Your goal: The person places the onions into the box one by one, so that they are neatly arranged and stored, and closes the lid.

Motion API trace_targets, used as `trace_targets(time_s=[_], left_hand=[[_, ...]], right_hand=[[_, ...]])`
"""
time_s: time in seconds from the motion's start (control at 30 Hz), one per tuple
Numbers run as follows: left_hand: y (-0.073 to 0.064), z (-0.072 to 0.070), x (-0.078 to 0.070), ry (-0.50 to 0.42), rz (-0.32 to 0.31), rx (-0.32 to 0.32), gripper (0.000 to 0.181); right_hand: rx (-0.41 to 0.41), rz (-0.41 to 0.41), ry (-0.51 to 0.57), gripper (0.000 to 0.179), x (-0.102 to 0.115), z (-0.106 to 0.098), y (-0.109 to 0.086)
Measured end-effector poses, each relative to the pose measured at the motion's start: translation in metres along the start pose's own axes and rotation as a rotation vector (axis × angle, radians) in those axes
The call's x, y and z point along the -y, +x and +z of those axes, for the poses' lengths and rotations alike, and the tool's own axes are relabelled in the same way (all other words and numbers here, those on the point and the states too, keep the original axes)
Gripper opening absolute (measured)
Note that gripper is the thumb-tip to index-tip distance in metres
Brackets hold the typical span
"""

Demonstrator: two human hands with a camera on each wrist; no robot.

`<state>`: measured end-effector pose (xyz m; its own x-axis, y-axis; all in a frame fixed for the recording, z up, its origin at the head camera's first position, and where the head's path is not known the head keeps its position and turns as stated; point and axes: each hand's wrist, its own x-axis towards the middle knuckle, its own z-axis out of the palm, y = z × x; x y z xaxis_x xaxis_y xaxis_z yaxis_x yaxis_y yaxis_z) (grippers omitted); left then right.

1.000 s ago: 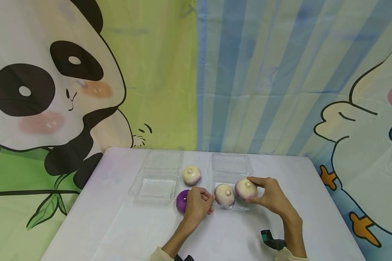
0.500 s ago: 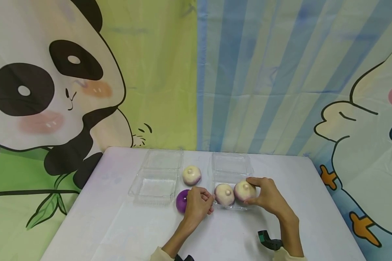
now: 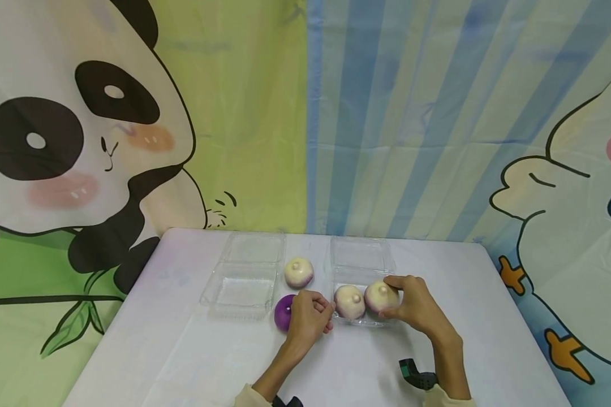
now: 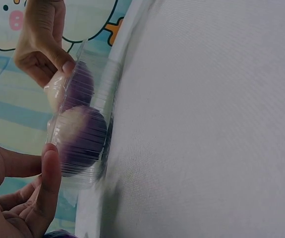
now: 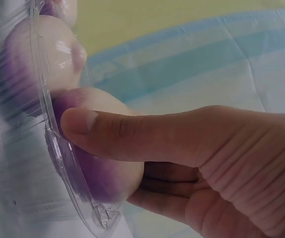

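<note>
My right hand (image 3: 420,302) grips a white-and-purple turnip (image 3: 378,298) between thumb and fingers, in the right half of a clear plastic container (image 3: 362,276). A second turnip (image 3: 349,303) sits beside it on the left, in the same container. In the right wrist view the thumb lies along the side of the held turnip (image 5: 102,173), close inside the rim. My left hand (image 3: 309,319) is at the container's left front corner; the left wrist view shows its thumb and a finger pinching the rim. Partly behind the left hand is a purple round thing (image 3: 283,314).
Another open clear container (image 3: 241,288) stands on the left, its lid folded back. Between the two containers a third turnip (image 3: 298,273) lies on the white table (image 3: 183,362). A printed curtain (image 3: 254,124) hangs behind the table.
My right hand and its turnip have shifted slightly left, up close to the other turnip in the container. The left hand stays at the same corner.
</note>
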<state>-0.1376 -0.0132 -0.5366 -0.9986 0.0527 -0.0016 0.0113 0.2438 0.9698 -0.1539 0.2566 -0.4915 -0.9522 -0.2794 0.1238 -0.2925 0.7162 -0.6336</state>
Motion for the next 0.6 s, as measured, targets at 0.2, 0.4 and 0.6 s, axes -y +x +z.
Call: trace_targets(time_s=[0.2,0.4,0.6], left_hand=[[0.0001,0.0002,0.0005,-0.001,0.010,-0.002,0.021],[-0.0002,0.0006,0.0010,-0.003,0.005,-0.001,0.019],[0.0005,0.0005,0.0005,0.000,0.013,-0.005,0.020]], right_hand=[[0.007,-0.009,-0.004,0.069,0.0000,0.0037,0.0014],[0.004,-0.009,-0.026,0.070,-0.0002,0.0067,0.0018],[0.001,-0.022,-0.063,0.063,0.0018,0.0083,0.0037]])
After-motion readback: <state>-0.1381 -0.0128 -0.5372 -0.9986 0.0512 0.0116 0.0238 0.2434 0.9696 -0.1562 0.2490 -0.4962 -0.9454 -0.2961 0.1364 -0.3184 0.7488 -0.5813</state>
